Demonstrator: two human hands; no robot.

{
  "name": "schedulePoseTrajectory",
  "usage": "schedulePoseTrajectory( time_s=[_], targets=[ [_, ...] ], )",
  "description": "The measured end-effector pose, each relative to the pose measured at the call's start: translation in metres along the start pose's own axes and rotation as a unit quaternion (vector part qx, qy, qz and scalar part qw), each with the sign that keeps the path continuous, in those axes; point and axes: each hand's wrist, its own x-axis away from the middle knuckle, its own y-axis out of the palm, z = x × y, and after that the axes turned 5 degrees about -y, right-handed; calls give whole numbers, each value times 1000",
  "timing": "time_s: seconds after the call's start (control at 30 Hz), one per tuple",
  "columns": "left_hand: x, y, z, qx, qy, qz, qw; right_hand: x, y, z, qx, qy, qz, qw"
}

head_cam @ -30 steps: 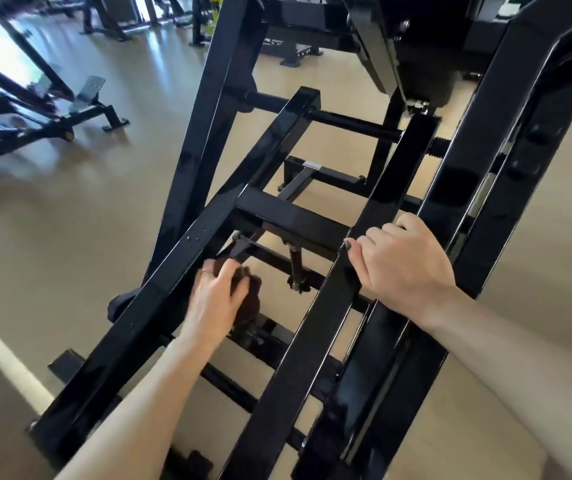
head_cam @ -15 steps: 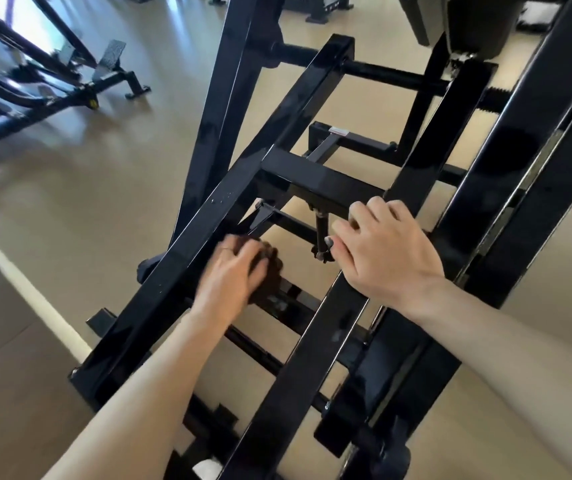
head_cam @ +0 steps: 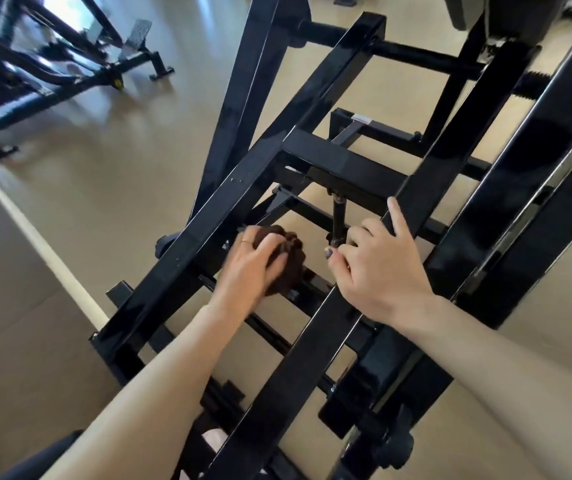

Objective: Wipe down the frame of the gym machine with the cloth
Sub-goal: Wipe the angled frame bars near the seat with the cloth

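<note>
The black gym machine frame [head_cam: 243,188] fills the middle of the view, with two long sloping bars joined by a crossbar [head_cam: 340,161]. My left hand [head_cam: 246,268] grips a bunched dark brown cloth [head_cam: 288,261] against the inner side of the left bar, low in the gap between the bars. My right hand [head_cam: 378,268] holds the right sloping bar [head_cam: 426,188], fingers wrapped over its edge and the thumb lying up along it. Part of the cloth is hidden under my left fingers.
A tan floor with a white line [head_cam: 35,237] lies to the left. Another black machine [head_cam: 52,74] stands at the upper left. A thick upright beam [head_cam: 537,168] rises at the right. Lower frame rails and a knob [head_cam: 395,448] sit below my arms.
The camera has dropped closer to the frame. My left hand with the cloth has slid inward off the left bar's top toward the gap. My right hand stays on the right bar.
</note>
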Motion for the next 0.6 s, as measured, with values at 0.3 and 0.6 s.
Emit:
schedulePoseTrajectory(
  time_s=[0.3,0.6],
  targets=[
    [42,34,49,208,-104,-24,972,-1,2,-8,-3,37,9,999],
    [41,30,-5,173,-153,48,972,0,6,-8,-5,45,44,998]
  ],
)
